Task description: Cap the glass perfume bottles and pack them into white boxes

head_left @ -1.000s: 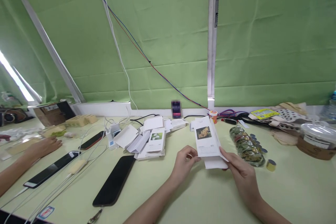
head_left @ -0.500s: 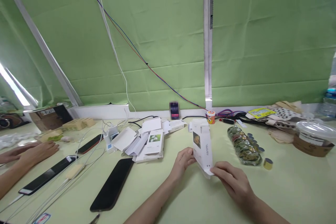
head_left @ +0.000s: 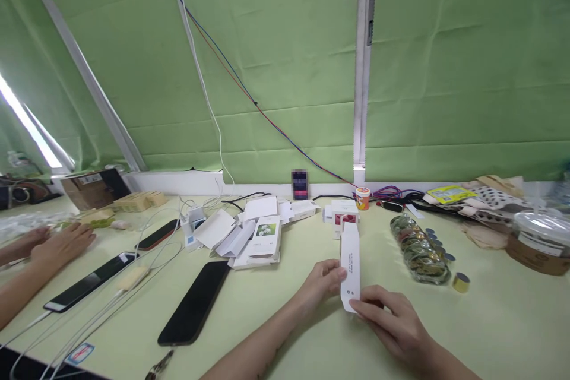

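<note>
A narrow white carton [head_left: 350, 261] with small printed text on its side is held up in front of me. My left hand [head_left: 324, 280] grips its left side, thumb on the printed face. The fingers of my right hand [head_left: 386, 312] pinch its lower end near the bottom flap. Behind it stands a white box with a red picture [head_left: 344, 211]. To the left lies a pile of white flattened cartons, topped by a box with a green flower picture [head_left: 266, 236]. Clear packs of dried leaves [head_left: 418, 252] lie to the right, beside a small gold tin [head_left: 461, 282].
Left of me lie a large black phone [head_left: 195, 303], a white-edged phone [head_left: 91, 282] and white cables. Another person's hands [head_left: 62, 243] rest at the far left. A lidded bowl [head_left: 540, 243] and spotted cloth [head_left: 494, 205] are at the right.
The carton has turned so its narrow printed side faces me and its picture face is hidden. Both hands have shifted slightly with it. The view has moved a little, uncovering the red-picture box behind.
</note>
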Action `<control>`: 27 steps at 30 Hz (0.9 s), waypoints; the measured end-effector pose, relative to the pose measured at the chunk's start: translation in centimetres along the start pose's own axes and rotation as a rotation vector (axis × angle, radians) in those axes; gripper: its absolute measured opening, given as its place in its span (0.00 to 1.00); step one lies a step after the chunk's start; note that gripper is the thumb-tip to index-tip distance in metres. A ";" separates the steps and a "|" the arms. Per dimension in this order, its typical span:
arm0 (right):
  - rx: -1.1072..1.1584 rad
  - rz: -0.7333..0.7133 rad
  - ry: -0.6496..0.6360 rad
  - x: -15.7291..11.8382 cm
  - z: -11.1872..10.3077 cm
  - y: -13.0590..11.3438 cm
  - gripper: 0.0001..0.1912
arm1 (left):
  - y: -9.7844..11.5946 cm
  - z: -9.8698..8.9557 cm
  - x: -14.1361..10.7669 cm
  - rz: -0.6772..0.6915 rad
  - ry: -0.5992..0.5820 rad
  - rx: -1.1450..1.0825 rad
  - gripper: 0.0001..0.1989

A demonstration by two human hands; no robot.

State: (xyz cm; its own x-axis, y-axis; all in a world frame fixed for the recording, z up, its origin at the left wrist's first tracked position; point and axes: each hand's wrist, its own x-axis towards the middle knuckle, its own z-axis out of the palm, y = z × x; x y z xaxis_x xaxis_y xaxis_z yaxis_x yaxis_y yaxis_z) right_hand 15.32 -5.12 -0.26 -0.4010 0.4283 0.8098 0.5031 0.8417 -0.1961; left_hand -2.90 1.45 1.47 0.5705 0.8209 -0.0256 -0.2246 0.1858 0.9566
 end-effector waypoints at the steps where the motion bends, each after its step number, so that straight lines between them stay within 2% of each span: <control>1: 0.002 0.001 -0.013 -0.1 0.0 0.0 0.21 | 0.0 0.0 0.0 -0.014 0.006 -0.004 0.21; 5: 0.036 0.034 -0.055 -0.4 -0.1 -0.2 0.21 | 0.1 0.0 0.0 0.000 -0.014 -0.013 0.20; 12: 0.122 0.147 0.022 -0.1 0.0 -0.1 0.21 | 0.4 -0.3 0.0 0.018 -0.093 -0.007 0.22; 22: 0.126 0.130 0.010 -0.1 0.1 -0.1 0.19 | 0.4 -0.2 0.0 0.005 -0.107 0.002 0.23; 27: 0.166 0.185 -0.017 -0.3 0.4 0.0 0.19 | 0.5 -0.1 0.0 -0.015 -0.060 -0.012 0.22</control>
State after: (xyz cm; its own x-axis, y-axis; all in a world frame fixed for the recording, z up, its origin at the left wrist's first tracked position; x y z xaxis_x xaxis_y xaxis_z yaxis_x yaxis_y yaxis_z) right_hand 15.13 -5.07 -0.73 -0.3273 0.5849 0.7421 0.4375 0.7900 -0.4296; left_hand -3.07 1.57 1.90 0.6201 0.7842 -0.0223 -0.2244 0.2046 0.9528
